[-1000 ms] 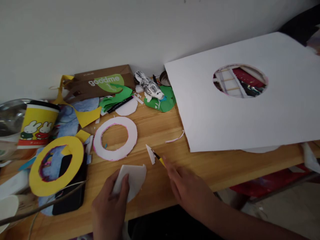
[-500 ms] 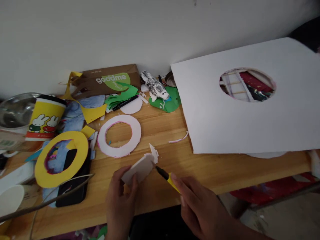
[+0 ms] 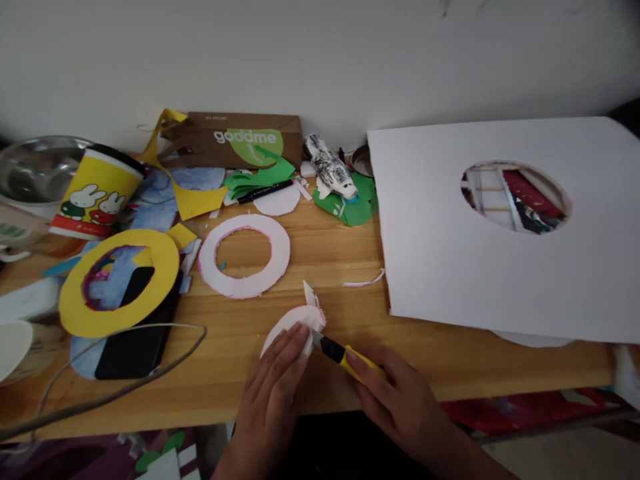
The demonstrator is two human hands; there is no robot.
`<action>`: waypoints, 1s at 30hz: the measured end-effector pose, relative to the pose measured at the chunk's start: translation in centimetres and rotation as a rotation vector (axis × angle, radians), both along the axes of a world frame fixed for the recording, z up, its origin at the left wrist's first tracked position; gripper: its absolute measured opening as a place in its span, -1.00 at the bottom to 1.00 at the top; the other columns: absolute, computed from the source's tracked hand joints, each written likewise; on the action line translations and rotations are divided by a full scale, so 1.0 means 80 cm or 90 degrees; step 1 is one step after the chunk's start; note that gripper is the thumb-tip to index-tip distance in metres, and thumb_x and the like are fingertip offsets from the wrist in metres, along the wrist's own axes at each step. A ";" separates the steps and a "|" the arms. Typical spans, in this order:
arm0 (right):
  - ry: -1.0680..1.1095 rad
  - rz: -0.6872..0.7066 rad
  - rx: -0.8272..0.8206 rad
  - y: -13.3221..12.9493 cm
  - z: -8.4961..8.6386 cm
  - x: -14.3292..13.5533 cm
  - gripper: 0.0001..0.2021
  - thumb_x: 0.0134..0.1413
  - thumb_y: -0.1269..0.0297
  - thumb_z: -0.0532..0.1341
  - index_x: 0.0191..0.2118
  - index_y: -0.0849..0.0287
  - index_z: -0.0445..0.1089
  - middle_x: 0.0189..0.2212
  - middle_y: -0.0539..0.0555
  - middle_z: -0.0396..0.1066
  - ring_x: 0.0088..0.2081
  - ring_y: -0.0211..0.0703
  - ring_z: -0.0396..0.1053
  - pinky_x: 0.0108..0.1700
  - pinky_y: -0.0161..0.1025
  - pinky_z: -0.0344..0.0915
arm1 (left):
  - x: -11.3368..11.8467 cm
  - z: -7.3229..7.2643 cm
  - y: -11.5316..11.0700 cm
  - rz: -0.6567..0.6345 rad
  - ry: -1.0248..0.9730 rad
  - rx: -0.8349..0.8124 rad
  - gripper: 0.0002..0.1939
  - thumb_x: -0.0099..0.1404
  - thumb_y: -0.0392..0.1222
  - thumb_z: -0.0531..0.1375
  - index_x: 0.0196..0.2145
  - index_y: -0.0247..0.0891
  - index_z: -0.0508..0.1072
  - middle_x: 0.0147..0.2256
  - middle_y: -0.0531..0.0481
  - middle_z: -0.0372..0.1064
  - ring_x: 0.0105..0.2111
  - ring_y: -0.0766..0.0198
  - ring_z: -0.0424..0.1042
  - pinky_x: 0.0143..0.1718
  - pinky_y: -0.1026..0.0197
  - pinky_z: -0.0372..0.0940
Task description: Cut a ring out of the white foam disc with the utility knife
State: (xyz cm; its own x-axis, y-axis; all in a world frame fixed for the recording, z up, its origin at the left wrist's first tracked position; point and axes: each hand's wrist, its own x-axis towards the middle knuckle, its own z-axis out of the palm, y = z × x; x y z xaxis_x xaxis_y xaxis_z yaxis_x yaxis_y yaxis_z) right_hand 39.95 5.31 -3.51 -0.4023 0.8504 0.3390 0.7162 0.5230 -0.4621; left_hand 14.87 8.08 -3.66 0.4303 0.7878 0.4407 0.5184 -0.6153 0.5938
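My left hand (image 3: pixel 273 383) lies with fingers stretched out on a white rounded piece of board (image 3: pixel 286 319), pressing it to the wooden table. My right hand (image 3: pixel 400 393) is closed around a yellow and black utility knife (image 3: pixel 346 358). The knife's blade points left and meets the piece's right edge beside my left fingertips. A pink line shows along that edge. Just behind it lies a small pointed white scrap (image 3: pixel 311 294). Farther back is a white ring (image 3: pixel 210 261) with pink edges.
A yellow ring (image 3: pixel 71 308) lies over a black phone (image 3: pixel 135 360) at left, near a cable (image 3: pixel 165 363), a yellow cup (image 3: pixel 100 193) and a metal bowl (image 3: pixel 30 167). Along the wall are a brown bag (image 3: pixel 200 143) and paper scraps. A large white board (image 3: pixel 450 280) with an oval hole covers the right.
My left hand has gone from holding the white piece tilted up to pressing it flat on the table. The knife in my right hand now touches its edge. The view has shifted.
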 end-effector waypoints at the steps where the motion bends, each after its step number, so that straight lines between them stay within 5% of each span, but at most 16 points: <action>1: 0.003 0.002 0.000 -0.001 0.000 0.002 -0.37 0.31 0.44 0.09 0.43 0.00 0.00 -0.09 0.21 0.43 -0.18 -0.09 0.46 -0.22 -0.16 0.49 | 0.001 -0.001 -0.001 0.001 -0.010 -0.001 -0.33 0.32 -0.62 0.04 0.29 -0.17 0.12 0.28 -0.25 0.27 0.31 0.03 0.23 0.25 -0.21 0.28; 8: 0.008 -0.010 -0.015 0.006 0.012 0.012 -0.39 0.32 0.44 0.08 0.42 -0.02 0.02 -0.10 0.17 0.45 -0.17 -0.12 0.48 -0.18 -0.19 0.49 | 0.010 -0.003 0.000 -0.011 -0.090 0.010 -0.34 0.32 -0.58 0.10 0.29 -0.16 0.15 0.21 -0.23 0.38 0.26 0.07 0.30 0.20 -0.09 0.37; 13: 0.054 0.020 -0.124 0.010 0.034 0.016 -0.41 0.35 0.46 0.01 0.43 0.04 -0.02 -0.16 0.13 0.49 -0.21 -0.16 0.50 -0.21 -0.26 0.50 | 0.022 0.005 0.004 0.013 -0.200 -0.066 -0.32 0.29 -0.62 0.10 0.23 -0.05 0.21 0.17 -0.13 0.44 0.19 0.17 0.40 0.15 0.04 0.43; 19: -0.007 -0.025 -0.136 -0.002 0.057 0.018 -0.42 0.37 0.41 0.01 0.44 0.08 -0.03 0.01 0.22 0.48 -0.07 -0.09 0.52 -0.19 -0.26 0.53 | 0.033 0.008 0.007 0.045 -0.316 -0.110 -0.44 0.27 -0.61 0.12 0.07 -0.04 0.30 0.09 -0.06 0.50 0.11 0.25 0.48 0.07 0.10 0.47; 30: -0.062 -0.037 -0.125 -0.002 0.069 0.006 -0.40 0.37 0.42 -0.03 0.46 0.14 -0.09 -0.01 0.22 0.51 -0.12 -0.15 0.56 -0.13 -0.31 0.53 | 0.056 0.034 0.021 0.239 -0.167 -0.098 -0.70 0.30 -0.37 0.25 -0.03 -0.18 0.46 -0.24 -0.02 0.53 -0.27 0.30 0.58 -0.23 0.30 0.51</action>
